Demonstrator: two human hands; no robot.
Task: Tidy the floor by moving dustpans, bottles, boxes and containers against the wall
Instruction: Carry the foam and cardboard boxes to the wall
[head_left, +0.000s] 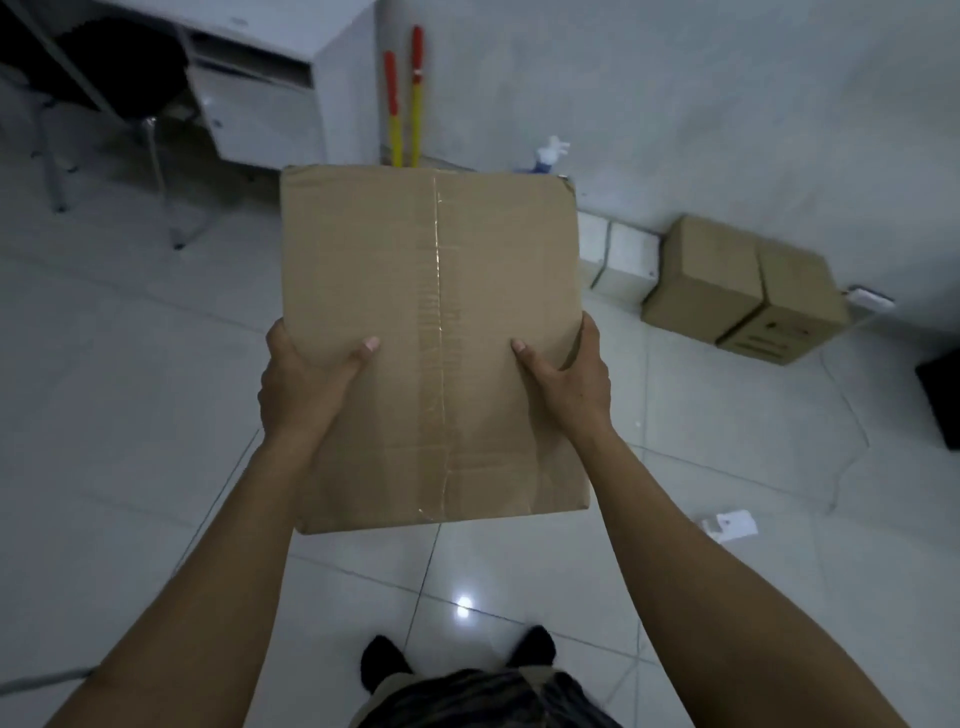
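Observation:
A large taped cardboard box is held up in front of me, above the tiled floor. My left hand grips its left side, thumb lying on the top face and fingers hidden beneath. On the opposite side my right hand holds it the same way. A brown cardboard box sits on the floor against the wall at the right, with two small white boxes beside it. A spray bottle peeks out behind the held box, near the wall.
Two red-and-yellow handles lean in the corner by a white desk. A black chair stands at the upper left. A small white item lies on the floor at the right, a dark object at the right edge. My feet are below.

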